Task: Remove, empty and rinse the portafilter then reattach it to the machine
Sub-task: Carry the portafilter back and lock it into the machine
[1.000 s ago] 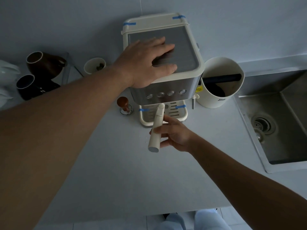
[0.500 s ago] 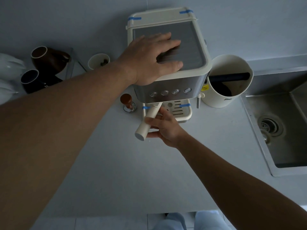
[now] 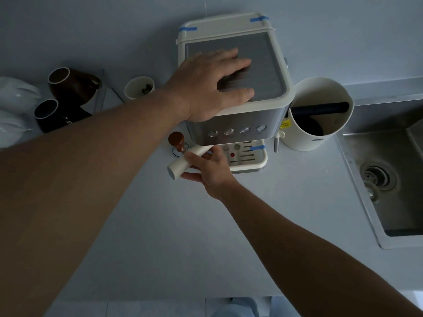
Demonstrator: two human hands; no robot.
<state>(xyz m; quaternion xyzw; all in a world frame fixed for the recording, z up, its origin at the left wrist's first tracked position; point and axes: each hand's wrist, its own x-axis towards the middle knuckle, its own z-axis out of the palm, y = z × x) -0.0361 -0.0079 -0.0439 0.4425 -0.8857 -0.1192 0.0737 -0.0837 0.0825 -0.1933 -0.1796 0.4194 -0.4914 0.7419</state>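
Note:
A cream and steel espresso machine (image 3: 263,115) stands at the back of the grey counter. My left hand (image 3: 212,85) lies flat on its ribbed top, fingers spread, pressing down. The portafilter (image 3: 183,163) has a cream handle that sticks out from under the machine's front, angled toward the left. My right hand (image 3: 210,168) is wrapped around that handle. The portafilter's basket end is hidden under the machine, above the drip tray (image 3: 251,161).
A white knock box (image 3: 318,115) with a dark bar stands right of the machine. A steel sink (image 3: 389,179) lies at the far right. A wooden tamper (image 3: 177,141), a small white cup (image 3: 138,88) and dark mugs (image 3: 68,83) sit to the left.
My right hand has swung the portafilter handle from pointing toward me to pointing left. My left hand has stayed flat on the machine's top.

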